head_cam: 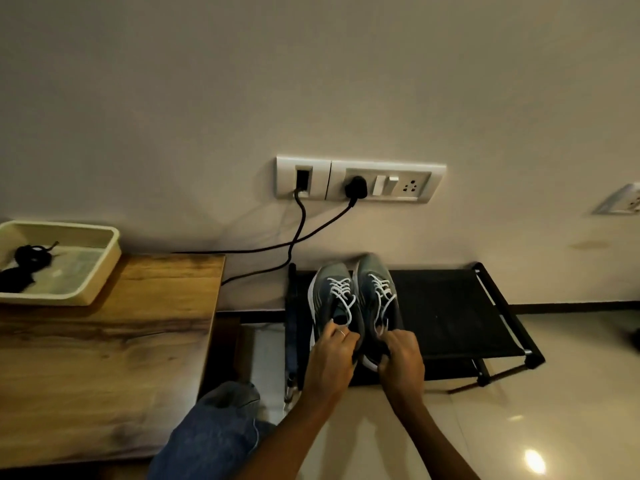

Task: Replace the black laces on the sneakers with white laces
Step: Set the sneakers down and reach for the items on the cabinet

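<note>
Two grey sneakers, side by side on the black rack [460, 306], at its left end, toes toward the wall [311, 81]. Left sneaker [330, 296] and right sneaker [375, 289] touching along their inner sides, both threaded with white laces [341, 289] in a criss-cross up the front. Loose lace ends trailing down toward the heels.

Left hand [334, 351] curled round the heel of the left sneaker, ring on one finger, fingertips at the collar beside a lace end. Right hand [403, 358] curled round the heel of the right sneaker, thumb and fingers closed on the back rim. Both forearms reaching in from the bottom edge, a knee in blue jeans [214, 431] at lower left.

Wooden worktop [104, 358] to the left of the rack. Cream tray [100, 271] at the worktop's far left corner, overhanging nothing visible, holding the black laces [27, 261] in a bundled heap at its left side.

Switch plate [360, 178] on the wall above the rack, with a black plug [356, 187] in it and two black cables [298, 233] dropping behind the worktop. Glossy pale floor [519, 427] under the rack, with a bright light reflection at lower right.
</note>
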A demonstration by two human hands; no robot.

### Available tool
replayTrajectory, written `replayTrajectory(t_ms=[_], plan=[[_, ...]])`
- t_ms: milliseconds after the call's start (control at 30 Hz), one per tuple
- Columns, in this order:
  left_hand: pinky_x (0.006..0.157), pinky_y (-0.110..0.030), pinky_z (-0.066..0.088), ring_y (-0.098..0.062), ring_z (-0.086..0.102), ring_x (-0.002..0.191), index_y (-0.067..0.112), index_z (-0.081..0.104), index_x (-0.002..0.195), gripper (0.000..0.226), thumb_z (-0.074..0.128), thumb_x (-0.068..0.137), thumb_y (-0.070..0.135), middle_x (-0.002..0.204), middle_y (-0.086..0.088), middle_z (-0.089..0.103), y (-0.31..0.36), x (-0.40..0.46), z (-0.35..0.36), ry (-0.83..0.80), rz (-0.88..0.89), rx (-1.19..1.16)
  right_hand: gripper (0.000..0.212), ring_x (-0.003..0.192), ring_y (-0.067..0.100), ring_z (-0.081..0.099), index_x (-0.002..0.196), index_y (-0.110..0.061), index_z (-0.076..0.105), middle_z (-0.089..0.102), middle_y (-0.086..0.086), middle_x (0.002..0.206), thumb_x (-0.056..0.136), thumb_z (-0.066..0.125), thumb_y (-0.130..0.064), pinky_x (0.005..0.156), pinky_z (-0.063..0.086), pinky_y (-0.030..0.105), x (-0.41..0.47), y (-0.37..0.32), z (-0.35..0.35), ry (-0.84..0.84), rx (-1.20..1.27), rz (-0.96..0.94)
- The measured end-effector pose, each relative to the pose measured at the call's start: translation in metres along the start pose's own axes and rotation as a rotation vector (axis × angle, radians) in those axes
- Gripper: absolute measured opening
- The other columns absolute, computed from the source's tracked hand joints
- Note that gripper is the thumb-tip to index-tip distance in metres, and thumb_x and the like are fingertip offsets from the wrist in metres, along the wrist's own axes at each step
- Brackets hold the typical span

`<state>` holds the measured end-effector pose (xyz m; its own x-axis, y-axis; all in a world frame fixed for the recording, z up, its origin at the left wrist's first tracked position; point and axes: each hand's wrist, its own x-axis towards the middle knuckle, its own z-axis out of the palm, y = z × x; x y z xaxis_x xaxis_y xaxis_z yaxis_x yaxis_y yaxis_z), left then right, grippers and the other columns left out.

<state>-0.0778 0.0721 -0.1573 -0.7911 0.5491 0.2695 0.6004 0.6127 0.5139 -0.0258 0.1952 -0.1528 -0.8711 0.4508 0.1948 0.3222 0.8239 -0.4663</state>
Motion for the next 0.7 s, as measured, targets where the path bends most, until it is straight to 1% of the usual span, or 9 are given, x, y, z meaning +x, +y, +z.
replayTrajectory(t_ms=[100, 167, 333, 433, 533, 600, 633, 667, 700], plan=[[0.074, -0.023, 0.055, -0.018, 0.066, 0.090, 0.015, 0.073, 0.082, 0.041, 0.091, 0.047, 0.007, 0.083, 0.002, 0.070, -0.013, 0.001, 0.017, 0.002, 0.049, 0.002, 0.037, 0.076, 0.023, 0.055, 0.078, -0.007, 0.065, 0.056, 0.003, 0.076, 0.055, 0.067, 0.022, 0.054, 0.039, 0.018, -0.001, 0.011, 0.014, -0.014, -0.032, -0.037], [0.075, -0.024, 0.054, -0.019, 0.066, 0.088, 0.014, 0.072, 0.083, 0.041, 0.090, 0.047, 0.004, 0.083, 0.001, 0.069, -0.017, -0.001, 0.023, 0.008, 0.052, -0.006, 0.034, 0.080, 0.021, 0.051, 0.082, -0.005, 0.065, 0.056, 0.005, 0.077, 0.058, 0.067, 0.019, 0.056, 0.040, 0.023, -0.003, 0.014, 0.021, -0.025, -0.051, -0.062], [0.074, -0.024, 0.054, -0.016, 0.066, 0.084, 0.016, 0.069, 0.086, 0.045, 0.091, 0.046, 0.010, 0.086, 0.001, 0.068, -0.018, -0.001, 0.022, -0.041, 0.043, 0.006, 0.035, 0.090, 0.027, 0.053, 0.103, -0.004, 0.065, 0.057, 0.010, 0.091, 0.072, 0.061, 0.012, 0.054, 0.045, 0.029, -0.001, 0.015, 0.023, -0.096, -0.092, -0.069], [0.068, -0.021, 0.053, -0.014, 0.065, 0.082, 0.018, 0.068, 0.084, 0.046, 0.092, 0.045, 0.016, 0.085, 0.003, 0.066, -0.016, 0.000, 0.018, -0.102, 0.001, 0.011, 0.033, 0.094, 0.027, 0.051, 0.105, -0.005, 0.064, 0.057, 0.010, 0.093, 0.075, 0.063, 0.008, 0.058, 0.042, 0.028, 0.000, 0.012, 0.015, -0.125, -0.093, -0.053], [0.066, -0.022, 0.054, -0.017, 0.065, 0.078, 0.016, 0.068, 0.082, 0.040, 0.090, 0.049, 0.010, 0.082, 0.001, 0.066, -0.020, 0.001, 0.016, -0.081, -0.047, -0.088, 0.040, 0.093, 0.027, 0.054, 0.106, -0.006, 0.065, 0.059, 0.009, 0.093, 0.070, 0.071, 0.009, 0.060, 0.038, 0.025, 0.001, 0.010, 0.007, -0.155, -0.139, -0.055], [0.082, -0.034, 0.056, -0.022, 0.065, 0.081, 0.012, 0.068, 0.087, 0.036, 0.084, 0.056, 0.005, 0.084, -0.004, 0.067, -0.022, 0.000, 0.020, -0.105, -0.039, -0.136, 0.044, 0.096, 0.028, 0.054, 0.111, -0.006, 0.064, 0.060, 0.009, 0.096, 0.070, 0.073, 0.009, 0.060, 0.041, 0.026, 0.002, 0.009, 0.003, -0.189, -0.160, -0.048], [0.094, -0.044, 0.051, -0.025, 0.065, 0.086, 0.009, 0.068, 0.093, 0.034, 0.080, 0.062, 0.003, 0.088, -0.007, 0.067, -0.023, -0.001, 0.021, -0.110, -0.031, -0.142, 0.043, 0.098, 0.028, 0.053, 0.112, -0.006, 0.064, 0.060, 0.009, 0.099, 0.072, 0.072, 0.006, 0.062, 0.043, 0.027, 0.002, 0.007, 0.002, -0.200, -0.172, -0.045], [0.107, -0.048, 0.040, -0.027, 0.064, 0.094, 0.007, 0.067, 0.100, 0.034, 0.075, 0.068, 0.002, 0.095, -0.010, 0.068, -0.023, -0.002, 0.020, -0.113, -0.035, -0.148, 0.041, 0.102, 0.026, 0.051, 0.115, -0.008, 0.062, 0.060, 0.008, 0.102, 0.076, 0.071, 0.003, 0.065, 0.042, 0.027, 0.002, 0.005, 0.001, -0.208, -0.185, -0.034], [0.117, -0.042, 0.023, -0.027, 0.060, 0.104, 0.006, 0.065, 0.110, 0.035, 0.070, 0.075, 0.002, 0.105, -0.011, 0.066, -0.022, -0.002, 0.018, -0.118, -0.049, -0.157, 0.040, 0.106, 0.024, 0.049, 0.117, -0.010, 0.060, 0.059, 0.006, 0.107, 0.080, 0.069, -0.001, 0.067, 0.041, 0.026, 0.004, 0.002, 0.001, -0.218, -0.200, -0.024]])
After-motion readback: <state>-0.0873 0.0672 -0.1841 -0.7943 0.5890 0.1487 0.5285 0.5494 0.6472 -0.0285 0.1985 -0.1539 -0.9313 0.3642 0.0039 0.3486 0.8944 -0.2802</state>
